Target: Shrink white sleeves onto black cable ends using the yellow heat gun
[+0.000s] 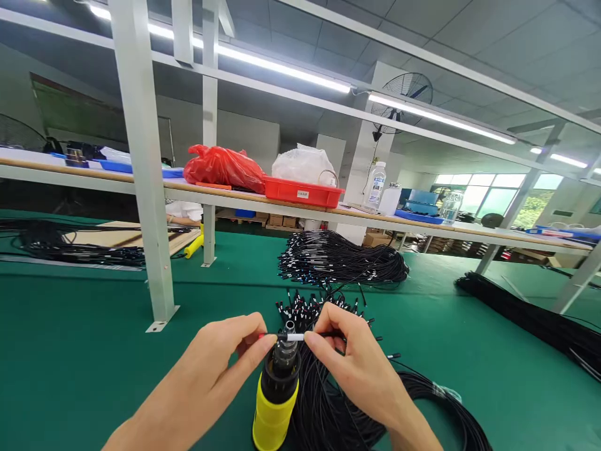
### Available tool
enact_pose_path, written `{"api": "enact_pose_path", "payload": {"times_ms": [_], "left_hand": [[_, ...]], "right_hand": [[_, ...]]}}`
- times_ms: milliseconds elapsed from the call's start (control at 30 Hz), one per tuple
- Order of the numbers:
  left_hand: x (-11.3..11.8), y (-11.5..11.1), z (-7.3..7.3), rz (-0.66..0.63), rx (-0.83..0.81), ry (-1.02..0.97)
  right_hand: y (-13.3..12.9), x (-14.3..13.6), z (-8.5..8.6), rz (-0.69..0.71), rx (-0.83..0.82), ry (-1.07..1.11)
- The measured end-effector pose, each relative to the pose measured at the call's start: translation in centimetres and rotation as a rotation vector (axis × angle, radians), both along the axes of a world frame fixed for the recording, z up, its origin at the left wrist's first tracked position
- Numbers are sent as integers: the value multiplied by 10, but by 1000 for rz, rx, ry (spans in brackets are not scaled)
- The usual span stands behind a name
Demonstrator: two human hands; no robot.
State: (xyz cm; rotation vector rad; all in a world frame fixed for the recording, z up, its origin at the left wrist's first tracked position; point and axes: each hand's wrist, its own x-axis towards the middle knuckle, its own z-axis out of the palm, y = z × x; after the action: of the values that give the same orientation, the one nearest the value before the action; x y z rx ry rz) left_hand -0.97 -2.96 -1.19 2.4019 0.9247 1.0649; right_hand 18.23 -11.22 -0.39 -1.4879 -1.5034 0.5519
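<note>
A black cable (282, 337) with a white sleeve (295, 337) is held over the green desk (84, 357), pinched in the grip of both left hand (209, 355) and right hand (354, 354). On the shelf (225, 196), a white bag (300, 166) is contained in a red tray (282, 191); its label (303, 194) appears too small to be read reliably.

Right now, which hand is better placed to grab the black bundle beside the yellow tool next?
Likely the right hand: it's on the same side of the yellow tool as the black bundle; the left hand is mostly opposite. Both hold the white-sleeved cable.
</note>
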Motion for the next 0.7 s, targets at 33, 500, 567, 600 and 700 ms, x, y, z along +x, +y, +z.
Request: {"api": "enact_pose_path", "payload": {"times_ms": [33, 500, 567, 600, 700], "left_hand": [[2, 1, 1, -2, -10, -3], [12, 21, 2, -107, -337, 136], [12, 22, 1, -109, -337, 137], [12, 23, 0, -108, -338, 138], [13, 24, 0, -105, -349, 142]], "right_hand": [[2, 1, -1, -6, 7, -10], [26, 7, -14, -76, 32, -119], [27, 7, -15, -83, 33, -134], [28, 7, -16, -88, 32, -142], [29, 6, -17, -102, 19, -156]]}}
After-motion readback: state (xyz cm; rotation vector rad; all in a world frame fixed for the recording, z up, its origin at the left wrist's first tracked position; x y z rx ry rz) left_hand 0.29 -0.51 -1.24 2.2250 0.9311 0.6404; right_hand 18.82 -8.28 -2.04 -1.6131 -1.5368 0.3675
